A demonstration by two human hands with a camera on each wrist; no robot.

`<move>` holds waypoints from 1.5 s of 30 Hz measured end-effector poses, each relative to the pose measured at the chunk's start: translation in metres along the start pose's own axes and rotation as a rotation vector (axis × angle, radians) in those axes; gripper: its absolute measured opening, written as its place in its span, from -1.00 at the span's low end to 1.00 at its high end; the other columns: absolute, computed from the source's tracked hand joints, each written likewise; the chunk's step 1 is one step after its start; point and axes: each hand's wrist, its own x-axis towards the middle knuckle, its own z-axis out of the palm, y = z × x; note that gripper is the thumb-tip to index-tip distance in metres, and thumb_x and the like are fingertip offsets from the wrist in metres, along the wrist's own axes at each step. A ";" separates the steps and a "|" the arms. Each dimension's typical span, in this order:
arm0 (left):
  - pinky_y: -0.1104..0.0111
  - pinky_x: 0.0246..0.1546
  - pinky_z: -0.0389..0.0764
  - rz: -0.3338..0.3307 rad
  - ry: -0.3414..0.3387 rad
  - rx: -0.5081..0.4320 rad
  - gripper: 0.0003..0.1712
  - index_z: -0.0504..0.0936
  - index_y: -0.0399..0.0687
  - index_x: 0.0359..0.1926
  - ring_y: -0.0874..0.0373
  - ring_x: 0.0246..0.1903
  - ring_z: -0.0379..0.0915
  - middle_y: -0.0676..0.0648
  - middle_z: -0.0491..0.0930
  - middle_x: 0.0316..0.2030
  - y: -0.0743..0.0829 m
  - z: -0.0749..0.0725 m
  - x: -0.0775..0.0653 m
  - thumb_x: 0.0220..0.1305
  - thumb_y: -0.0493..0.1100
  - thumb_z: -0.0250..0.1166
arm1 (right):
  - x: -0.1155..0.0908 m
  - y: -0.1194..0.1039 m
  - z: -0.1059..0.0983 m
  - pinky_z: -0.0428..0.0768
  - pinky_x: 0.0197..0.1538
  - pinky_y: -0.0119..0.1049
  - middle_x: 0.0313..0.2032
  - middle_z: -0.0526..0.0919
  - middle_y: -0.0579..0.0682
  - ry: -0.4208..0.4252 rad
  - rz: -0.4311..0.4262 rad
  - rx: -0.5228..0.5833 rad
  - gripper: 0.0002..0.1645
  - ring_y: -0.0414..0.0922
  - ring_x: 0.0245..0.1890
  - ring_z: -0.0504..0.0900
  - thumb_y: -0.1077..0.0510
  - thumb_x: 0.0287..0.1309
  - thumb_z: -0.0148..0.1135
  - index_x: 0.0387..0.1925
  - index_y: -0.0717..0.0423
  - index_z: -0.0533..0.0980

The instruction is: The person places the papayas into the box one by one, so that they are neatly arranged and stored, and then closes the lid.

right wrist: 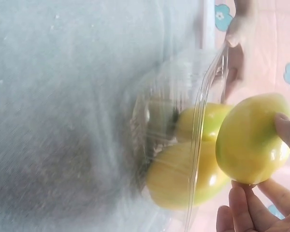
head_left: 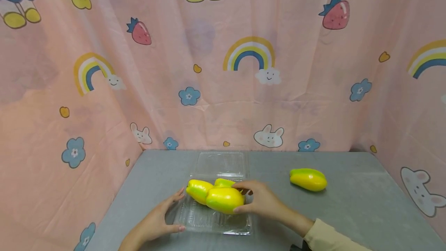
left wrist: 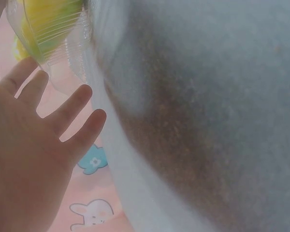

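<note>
My right hand (head_left: 263, 200) grips a yellow-green papaya (head_left: 224, 200) between thumb and fingers, above a clear plastic clamshell box (head_left: 198, 220). Two more papayas lie in the box: one at the left (head_left: 198, 191) and one further back (head_left: 224, 182), partly covered by the held one. In the right wrist view the held papaya (right wrist: 251, 140) is outside the box wall, nearer the hand than the other two. My left hand (head_left: 156, 218) is at the box's left side, fingers spread and fairly straight. In the left wrist view its fingertips (left wrist: 34, 82) are close to the clear wall; contact is unclear.
The box's clear lid (head_left: 221, 164) lies folded back behind it. Another papaya (head_left: 308, 179) rests on the grey table (head_left: 348, 212) to the right. A pink patterned curtain (head_left: 296, 100) stands around the table's back and sides.
</note>
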 end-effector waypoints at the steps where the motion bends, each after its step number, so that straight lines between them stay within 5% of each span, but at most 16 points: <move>1: -0.25 0.38 0.22 0.002 0.002 0.000 0.12 0.30 0.10 0.43 -0.13 0.50 0.10 0.06 0.07 0.56 0.000 0.000 0.000 -0.12 0.38 0.48 | 0.001 -0.001 0.001 0.64 -0.03 -0.15 -0.01 0.69 -0.16 -0.001 -0.006 0.000 -0.22 -0.24 -0.13 0.58 -0.20 -0.17 0.57 0.13 -0.02 0.58; 10: -0.25 0.39 0.21 -0.007 0.001 -0.009 0.12 0.29 0.11 0.43 -0.15 0.50 0.08 0.05 0.07 0.56 -0.001 0.000 0.000 -0.13 0.38 0.49 | 0.010 -0.005 0.016 0.64 -0.12 -0.40 -0.10 0.70 -0.16 -0.023 -0.043 -0.008 -0.26 -0.30 -0.18 0.57 -0.17 -0.20 0.59 0.07 0.00 0.61; 32: -0.27 0.40 0.16 -0.024 -0.021 -0.015 0.10 0.26 0.19 0.45 -0.16 0.52 0.05 0.05 0.04 0.57 0.001 -0.001 0.000 -0.10 0.34 0.50 | 0.022 -0.019 0.043 0.53 -0.24 -0.50 -0.21 0.67 -0.21 -0.069 -0.048 0.026 -0.27 -0.31 -0.31 0.51 -0.16 -0.21 0.60 0.03 0.07 0.62; 45: -0.29 0.39 0.15 -0.036 -0.027 -0.029 0.12 0.23 0.23 0.46 -0.18 0.51 0.05 0.06 0.04 0.57 0.000 0.000 0.001 -0.11 0.34 0.51 | 0.025 -0.023 0.051 0.59 -0.08 -0.45 -0.07 0.72 -0.22 -0.055 -0.069 -0.028 -0.22 -0.40 -0.17 0.54 -0.25 -0.20 0.57 0.08 -0.01 0.63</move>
